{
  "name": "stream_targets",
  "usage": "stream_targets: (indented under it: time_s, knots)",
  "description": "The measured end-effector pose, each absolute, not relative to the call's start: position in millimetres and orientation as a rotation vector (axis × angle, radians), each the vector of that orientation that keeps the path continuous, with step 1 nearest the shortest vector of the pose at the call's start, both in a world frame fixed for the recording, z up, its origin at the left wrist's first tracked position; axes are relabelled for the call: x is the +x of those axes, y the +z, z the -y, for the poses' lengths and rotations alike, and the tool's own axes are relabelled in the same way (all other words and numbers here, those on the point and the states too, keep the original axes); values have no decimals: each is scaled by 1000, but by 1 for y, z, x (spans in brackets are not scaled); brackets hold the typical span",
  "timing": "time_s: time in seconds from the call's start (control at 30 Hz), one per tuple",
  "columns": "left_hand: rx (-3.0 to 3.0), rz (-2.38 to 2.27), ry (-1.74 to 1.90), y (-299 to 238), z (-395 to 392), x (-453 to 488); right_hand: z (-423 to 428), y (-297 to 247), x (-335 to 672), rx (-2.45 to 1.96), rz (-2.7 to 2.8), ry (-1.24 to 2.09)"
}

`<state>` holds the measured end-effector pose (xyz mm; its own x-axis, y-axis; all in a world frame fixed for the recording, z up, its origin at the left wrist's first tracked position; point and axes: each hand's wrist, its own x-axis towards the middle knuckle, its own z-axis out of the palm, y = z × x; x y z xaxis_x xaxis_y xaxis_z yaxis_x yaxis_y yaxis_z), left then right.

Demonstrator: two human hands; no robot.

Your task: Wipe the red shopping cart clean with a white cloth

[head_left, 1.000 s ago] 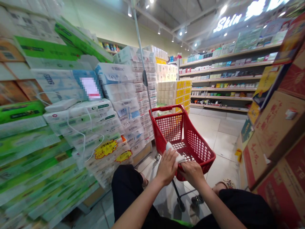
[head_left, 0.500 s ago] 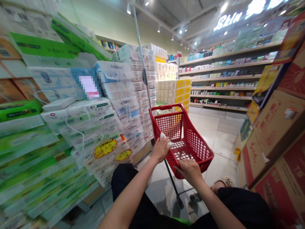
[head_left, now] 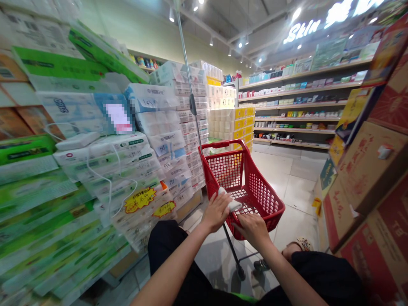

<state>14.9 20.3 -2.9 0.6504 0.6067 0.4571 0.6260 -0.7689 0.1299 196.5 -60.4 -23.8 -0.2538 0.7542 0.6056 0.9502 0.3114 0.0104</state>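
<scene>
A red plastic shopping basket (head_left: 259, 191) with lattice sides stands in front of me on a wheeled frame. My left hand (head_left: 216, 212) presses a white cloth (head_left: 234, 205) against the basket's near left rim; part of the cloth drapes over the inside. On the near rim my right hand (head_left: 255, 227) grips the edge, its fingers curled over it. The basket's handle (head_left: 219, 144) is at the far end, away from both hands.
Stacked tissue packs (head_left: 165, 140) rise along the left, with a white cable (head_left: 110, 182) hanging over them. Cardboard boxes (head_left: 372, 165) line the right side. Shelves of small goods (head_left: 293, 102) stand at the back. A thin metal pole (head_left: 188, 63) rises beside the basket.
My left hand has slid the cloth along the left rim toward me, closer to my right hand. The right hand stays on the near rim.
</scene>
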Motion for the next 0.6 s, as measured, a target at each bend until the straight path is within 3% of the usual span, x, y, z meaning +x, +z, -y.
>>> stream_targets:
  time_s: [0.17,0.43,0.6]
  knots:
    - [-2765,1217,-793,3,-56,19,62,-19,194,-1522,2090,-521]
    - [-2829,1042,-847,-11,23,27,52,-29,194,-1557,2088,-518]
    - [-2882,987,-758,-7,16,17,55,-16,202,-1488,2179,-399]
